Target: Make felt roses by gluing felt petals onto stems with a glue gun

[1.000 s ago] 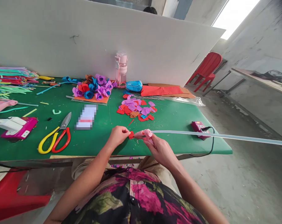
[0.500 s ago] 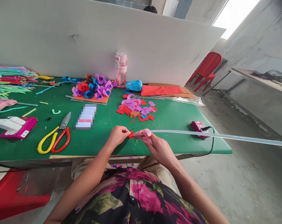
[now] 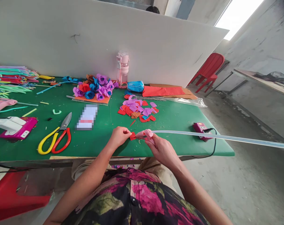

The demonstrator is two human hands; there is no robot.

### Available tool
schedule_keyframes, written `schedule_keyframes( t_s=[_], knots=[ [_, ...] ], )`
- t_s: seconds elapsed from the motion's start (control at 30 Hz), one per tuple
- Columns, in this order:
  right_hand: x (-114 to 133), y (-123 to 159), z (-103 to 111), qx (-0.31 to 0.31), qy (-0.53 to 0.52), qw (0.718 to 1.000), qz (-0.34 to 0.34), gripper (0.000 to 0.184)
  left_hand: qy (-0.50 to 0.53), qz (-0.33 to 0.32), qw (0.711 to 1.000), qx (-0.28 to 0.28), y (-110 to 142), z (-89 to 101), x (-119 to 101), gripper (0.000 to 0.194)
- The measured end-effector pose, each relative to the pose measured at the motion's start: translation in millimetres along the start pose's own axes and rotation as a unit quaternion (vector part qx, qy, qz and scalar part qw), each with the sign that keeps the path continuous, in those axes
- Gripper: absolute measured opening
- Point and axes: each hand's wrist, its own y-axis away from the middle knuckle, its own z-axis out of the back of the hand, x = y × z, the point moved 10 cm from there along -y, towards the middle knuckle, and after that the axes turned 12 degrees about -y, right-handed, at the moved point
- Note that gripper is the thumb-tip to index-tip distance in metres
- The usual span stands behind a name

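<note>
Between the fingertips of my left hand (image 3: pixel 119 136) is a small red paper petal (image 3: pixel 132 136), pinched above the green tabletop (image 3: pixel 97 142). My right hand (image 3: pixel 163 149) is wrapped round the handle of a pink hot glue gun (image 3: pixel 144 134). Its nozzle points left and meets the petal's edge, though whether they touch I cannot tell. A long clear glue stick (image 3: pixel 217 136) runs out of the gun's back to the right. Beyond my hands lies a loose pile of purple, red, brown and blue petals (image 3: pixel 134 107).
Yellow-and-red-handled scissors (image 3: pixel 59 134) and a blurred-out phone-like rectangle (image 3: pixel 87 117) lie left. Finished paper flowers (image 3: pixel 95 87), a pink bottle (image 3: pixel 122 70) and a blue packet (image 3: pixel 135 86) stand behind. A magenta power socket (image 3: pixel 202 131) with a black cable sits right.
Both hands keep almost the same place, the petal at the glue gun's nozzle throughout. The whole view shifts very slightly.
</note>
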Motion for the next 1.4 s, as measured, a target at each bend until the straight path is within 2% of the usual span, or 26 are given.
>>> schedule_keyframes(
  t_s=[1.4],
  knots=[
    [-0.7, 2.7, 5.1, -0.006, 0.003, 1.000, -0.009, 0.026, 0.007, -0.005, 1.000, -0.004, 0.6, 0.4, 0.4, 0.023]
  ],
)
